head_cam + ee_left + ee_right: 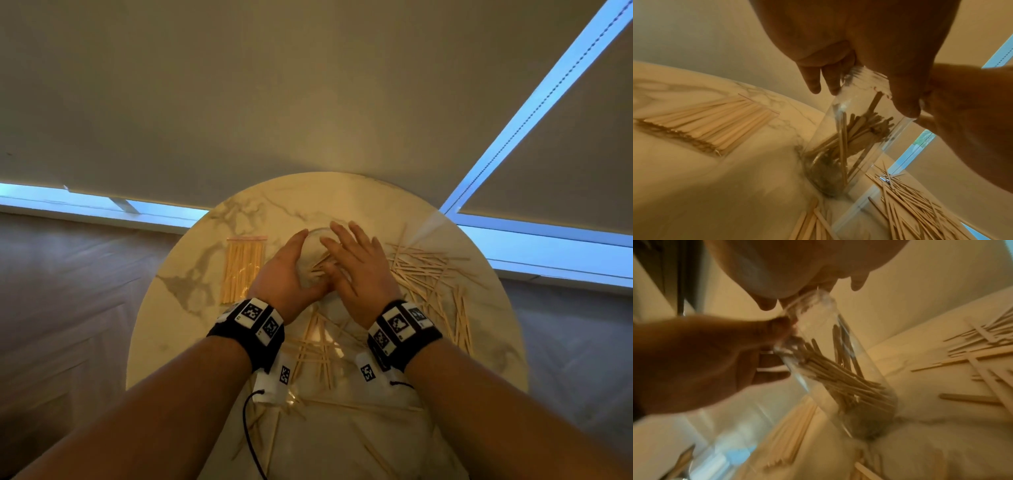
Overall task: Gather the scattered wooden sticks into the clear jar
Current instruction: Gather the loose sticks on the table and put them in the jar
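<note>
A clear jar [317, 233] stands near the middle of the round marble table [342, 193], holding a bunch of wooden sticks [859, 129]. My left hand [297, 263] grips the jar's neck from the left, fingers on the far side and thumb on the near side. Straight fingers of my right hand [344, 250] lie over the jar's mouth, and the fingertips [857, 285] reach past the rim. Scattered wooden sticks [428, 274] lie in a heap to the right of the jar. More loose sticks [318, 342] lie in front, between my wrists.
A clear plastic bag of neatly packed sticks [243, 267] lies flat to the left of the jar. Single sticks [376, 455] reach toward the table's near edge. Beyond the table are a pale blind and window frames.
</note>
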The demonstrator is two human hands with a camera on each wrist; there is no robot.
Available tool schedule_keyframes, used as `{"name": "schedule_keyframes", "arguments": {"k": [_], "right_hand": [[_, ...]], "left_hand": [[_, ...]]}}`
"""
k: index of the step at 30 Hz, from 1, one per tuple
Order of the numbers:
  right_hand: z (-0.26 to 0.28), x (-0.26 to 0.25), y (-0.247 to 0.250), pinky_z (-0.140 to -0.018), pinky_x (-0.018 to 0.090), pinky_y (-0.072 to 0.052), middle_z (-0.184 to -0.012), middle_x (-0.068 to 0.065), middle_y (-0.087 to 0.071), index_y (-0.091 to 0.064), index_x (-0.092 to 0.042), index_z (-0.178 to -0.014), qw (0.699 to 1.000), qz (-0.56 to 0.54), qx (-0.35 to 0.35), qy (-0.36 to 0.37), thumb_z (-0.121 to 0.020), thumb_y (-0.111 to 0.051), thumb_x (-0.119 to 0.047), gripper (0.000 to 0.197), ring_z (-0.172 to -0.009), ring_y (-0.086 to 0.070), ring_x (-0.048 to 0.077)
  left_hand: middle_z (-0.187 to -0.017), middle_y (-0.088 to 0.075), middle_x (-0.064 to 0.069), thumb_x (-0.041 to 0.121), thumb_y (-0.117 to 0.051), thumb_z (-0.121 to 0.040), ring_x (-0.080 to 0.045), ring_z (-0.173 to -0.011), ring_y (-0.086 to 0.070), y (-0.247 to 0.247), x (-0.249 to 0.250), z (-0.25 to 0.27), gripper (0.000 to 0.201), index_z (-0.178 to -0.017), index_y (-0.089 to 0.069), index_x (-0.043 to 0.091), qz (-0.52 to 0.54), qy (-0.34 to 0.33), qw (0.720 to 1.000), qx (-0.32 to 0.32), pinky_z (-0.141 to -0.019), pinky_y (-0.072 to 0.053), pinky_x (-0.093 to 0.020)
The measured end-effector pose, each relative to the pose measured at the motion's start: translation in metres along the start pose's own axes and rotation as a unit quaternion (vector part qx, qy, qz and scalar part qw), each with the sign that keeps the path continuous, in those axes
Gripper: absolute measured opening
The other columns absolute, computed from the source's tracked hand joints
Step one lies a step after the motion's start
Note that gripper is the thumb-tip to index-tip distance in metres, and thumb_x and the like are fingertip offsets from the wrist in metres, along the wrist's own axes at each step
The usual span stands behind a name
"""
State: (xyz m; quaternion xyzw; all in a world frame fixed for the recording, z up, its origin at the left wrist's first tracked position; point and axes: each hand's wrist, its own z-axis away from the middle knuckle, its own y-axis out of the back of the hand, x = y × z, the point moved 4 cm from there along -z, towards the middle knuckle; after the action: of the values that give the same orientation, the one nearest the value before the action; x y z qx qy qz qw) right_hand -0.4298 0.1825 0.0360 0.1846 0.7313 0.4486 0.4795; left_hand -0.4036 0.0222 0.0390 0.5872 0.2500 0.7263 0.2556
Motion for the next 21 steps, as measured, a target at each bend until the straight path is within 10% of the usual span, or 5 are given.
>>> {"name": "schedule_keyframes", "arguments": {"k": [5,11,21], "right_hand": [[0.055,0.065,0.028,-0.112,0.037,-0.039,-0.138,0.000,-0.058,-0.072,-0.022,-0.116,0.979,-0.040,0.105,-0.169,-0.093,-0.060,-0.042,0.033,-0.131,-0.050,0.023],[0.147,0.183,0.032,-0.106,0.054,-0.045,-0.143,0.020,-0.042,-0.046,-0.025,-0.147,0.849,0.091,-0.109,-0.509,-0.076,-0.068,-0.070,0.086,-0.128,-0.047,0.048],[0.161,0.129,-0.017,-0.105,0.043,-0.046,-0.147,0.010,-0.042,-0.047,-0.025,-0.147,0.915,0.056,-0.102,-0.385,-0.086,-0.072,-0.036,0.067,-0.129,-0.048,0.035]], "left_hand": [[-0.157,-0.042,-0.002,0.051,-0.083,-0.070,-0.026,-0.139,-0.046,-0.009,-0.058,0.036,0.119,-0.160,-0.007,0.038,-0.080,0.082,0.992,-0.048,-0.111,-0.044,-0.045],[-0.152,-0.031,-0.005,0.060,-0.074,-0.070,-0.034,-0.134,-0.039,-0.023,-0.133,0.143,0.112,-0.159,-0.009,0.035,-0.222,0.199,0.940,-0.164,-0.109,-0.044,-0.044],[-0.143,-0.032,-0.004,0.037,-0.068,-0.076,-0.030,-0.120,-0.055,-0.077,-0.116,0.164,0.093,-0.156,-0.021,0.029,-0.212,0.156,0.946,-0.187,-0.101,-0.051,-0.040]]}}
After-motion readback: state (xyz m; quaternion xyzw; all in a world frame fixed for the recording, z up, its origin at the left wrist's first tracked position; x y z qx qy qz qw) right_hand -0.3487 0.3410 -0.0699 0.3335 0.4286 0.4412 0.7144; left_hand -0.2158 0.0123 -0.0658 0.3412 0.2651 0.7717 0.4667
